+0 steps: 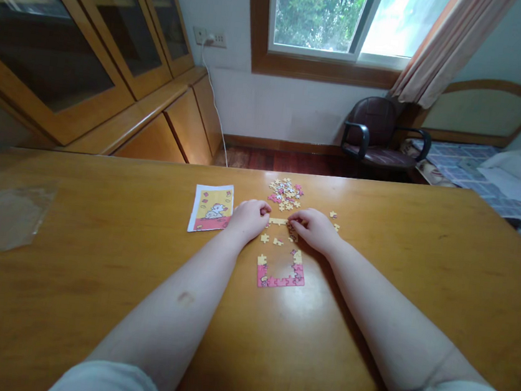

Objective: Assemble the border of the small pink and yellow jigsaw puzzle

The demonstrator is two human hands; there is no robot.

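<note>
A short strip of joined yellow jigsaw pieces (278, 221) lies between my two hands on the table. At its left end, my left hand (251, 216) has its fingers curled and pinched against the strip. My right hand (313, 228) pinches at the right end, fingertips partly hiding the pieces there. Nearer to me is a partly joined puzzle border (281, 282), pink along the bottom with yellow at the upper sides. Loose yellow pieces (265, 239) lie between the strip and the border. Beyond the hands sits a pile of loose jigsaw pieces (286, 192).
A picture sheet (212, 209) with a white animal lies left of my left hand. A few stray pieces (333, 215) are beyond my right wrist. A clear plastic bag (6, 217) rests at the table's left. Behind the table stand a cabinet (155, 127) and an office chair (375, 133).
</note>
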